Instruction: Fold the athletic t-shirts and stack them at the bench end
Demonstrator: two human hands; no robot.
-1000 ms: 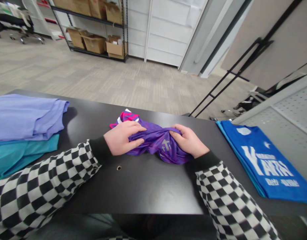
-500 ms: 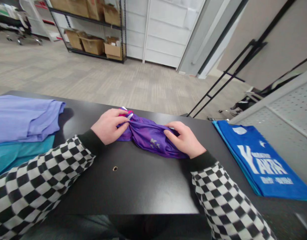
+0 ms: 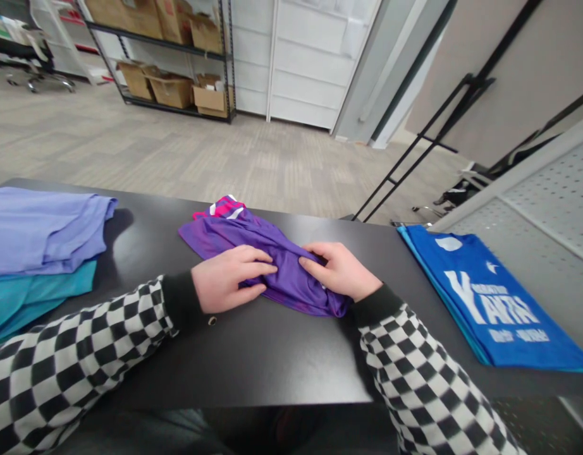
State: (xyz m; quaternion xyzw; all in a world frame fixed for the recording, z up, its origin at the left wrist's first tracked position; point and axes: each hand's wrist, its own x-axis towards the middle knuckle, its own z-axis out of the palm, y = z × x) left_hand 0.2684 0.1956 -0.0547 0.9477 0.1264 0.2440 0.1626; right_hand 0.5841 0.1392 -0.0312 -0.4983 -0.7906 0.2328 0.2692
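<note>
Shiny purple jersey point(image 3: 267, 253), now spread wider on the black table point(image 3: 272, 360); left hand point(image 3: 227, 278) lies flat on it, right hand point(image 3: 339, 272) pinches a fold.

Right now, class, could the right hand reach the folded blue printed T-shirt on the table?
Probably yes: the right hand rests on the purple jersey, and only black tabletop separates it from the blue T-shirt.
</note>
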